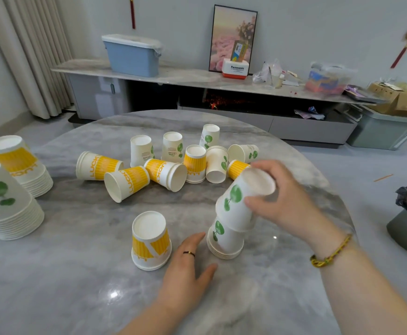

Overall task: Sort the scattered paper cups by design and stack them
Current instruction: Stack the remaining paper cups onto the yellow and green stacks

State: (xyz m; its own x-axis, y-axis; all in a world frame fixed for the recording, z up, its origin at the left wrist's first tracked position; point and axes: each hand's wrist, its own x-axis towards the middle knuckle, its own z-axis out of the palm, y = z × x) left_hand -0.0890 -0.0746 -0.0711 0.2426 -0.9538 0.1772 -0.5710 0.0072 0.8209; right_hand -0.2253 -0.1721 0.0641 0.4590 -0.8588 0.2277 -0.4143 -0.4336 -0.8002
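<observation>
Right hand (283,197) grips an inverted green-leaf cup (241,201), tilted atop the green-leaf stack (224,240) directly beneath it. Left hand (185,269), open and flat on the table (76,286), lies between that stack and the yellow-striped stack (150,240).

grey wall (318,25), beige curtain (28,56), low cabinet (173,78).

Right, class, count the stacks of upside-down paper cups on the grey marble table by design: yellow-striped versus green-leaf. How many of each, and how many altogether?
Yellow-striped paper cup stacks: 2
Green-leaf paper cup stacks: 2
Total: 4
</observation>
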